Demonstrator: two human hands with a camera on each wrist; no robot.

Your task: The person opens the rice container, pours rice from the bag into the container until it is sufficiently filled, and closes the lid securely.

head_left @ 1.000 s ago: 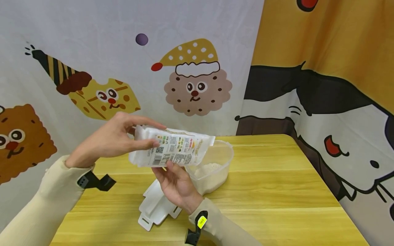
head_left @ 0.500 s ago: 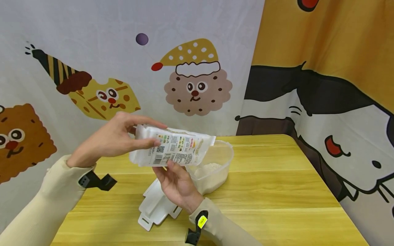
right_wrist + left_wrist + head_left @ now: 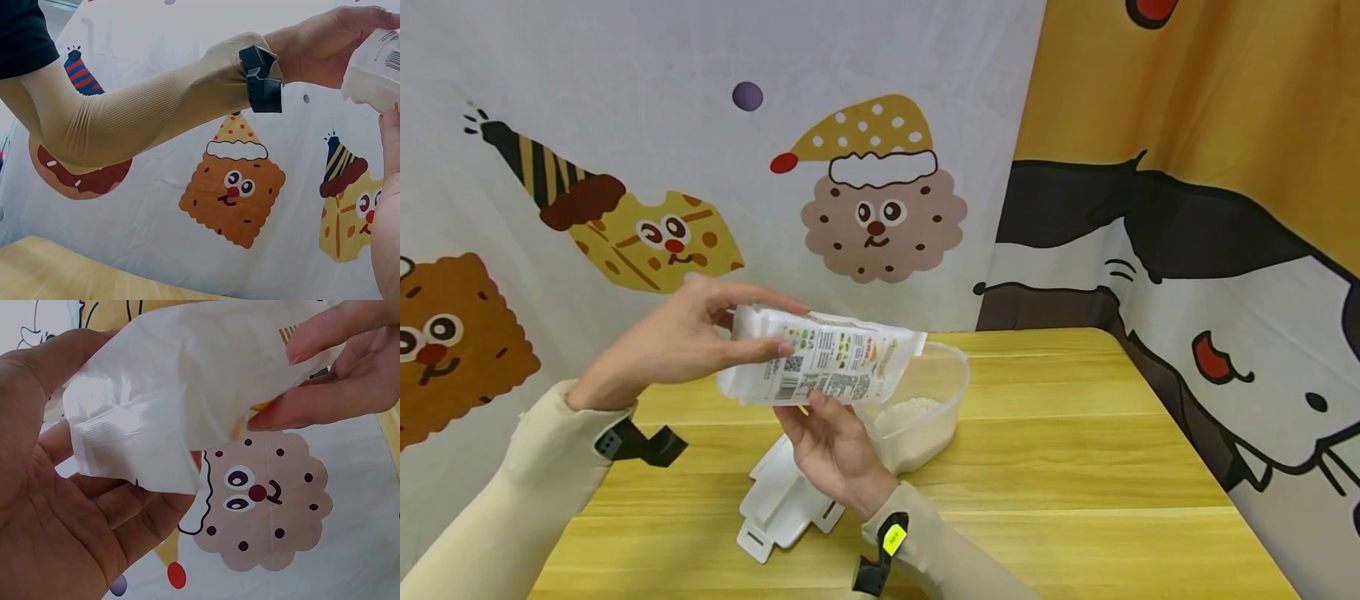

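Observation:
A white printed plastic bag (image 3: pixel 831 358), with a barcode and small pictures, is held tilted above the table, its right end lower and over a clear plastic container (image 3: pixel 953 383). My left hand (image 3: pixel 681 342) grips the bag's left end, thumb in front and fingers behind. From below, my right hand (image 3: pixel 838 458) pinches the lower edge, thumb on the printed face. Pale grains (image 3: pixel 913 412) lie in the container's bottom. In the left wrist view, the bag's creased plain end (image 3: pixel 137 400) sits between the left thumb and fingers. The bag partly hides the container's left side.
A white plastic lid with slotted tabs (image 3: pixel 778 504) lies on the wooden table (image 3: pixel 1075 467), left of the container and partly under the right hand. Behind the table hangs a cartoon-printed curtain (image 3: pixel 880 50).

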